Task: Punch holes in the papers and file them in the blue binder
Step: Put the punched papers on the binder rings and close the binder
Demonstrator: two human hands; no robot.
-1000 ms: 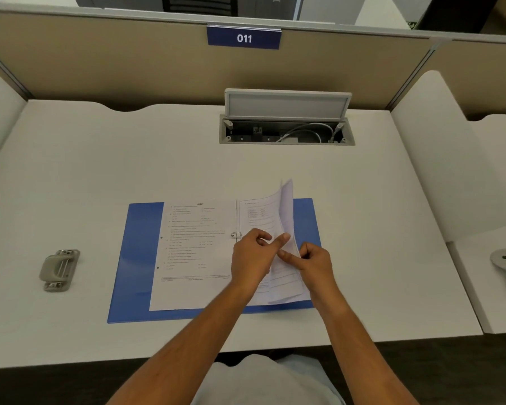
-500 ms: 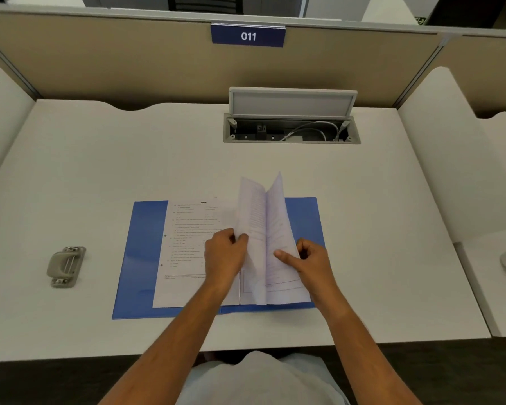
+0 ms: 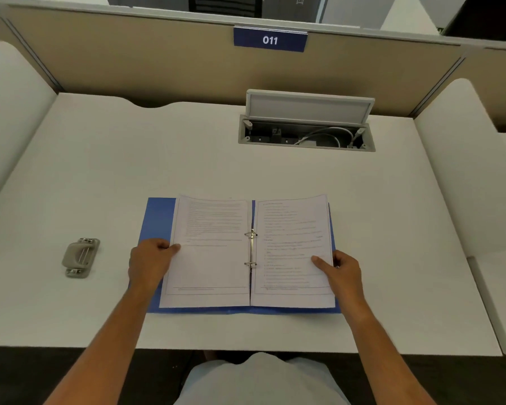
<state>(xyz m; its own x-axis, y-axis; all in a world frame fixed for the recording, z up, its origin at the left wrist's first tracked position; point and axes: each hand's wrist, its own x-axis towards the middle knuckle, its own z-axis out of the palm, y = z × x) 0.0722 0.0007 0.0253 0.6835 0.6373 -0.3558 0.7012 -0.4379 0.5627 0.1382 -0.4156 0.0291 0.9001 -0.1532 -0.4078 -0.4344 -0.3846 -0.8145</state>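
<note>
While the blue binder [image 3: 158, 217] lies open flat on the white tabletop [image 3: 129, 159], near its front edge, the papers [image 3: 211, 252] sit threaded on the two metal rings [image 3: 251, 249] at the spine, split into a left & a right stack w/ printed text up. Left hand [image 3: 149, 261] pinches the outer edge of the left stack, thumb on top, fingers curled under; right hand [image 3: 341, 273] does likewise on the right stack's outer edge, thumb across the page, other fingers tucked beneath. Hands well apart, one each side of the binder. Blue cover shows as a wide strip left of the papers & a thin band along the bottom. Grey hole punch [image 3: 81, 257] rests on the tabletop well left of the binder, apart from both hands. Farther back, right of centre, a cable box [image 3: 306, 133] w/ its grey lid raised is set into the tabletop. Blue plate [image 3: 270, 40] reading 011 hangs on the beige partition [image 3: 129, 59] behind
</note>
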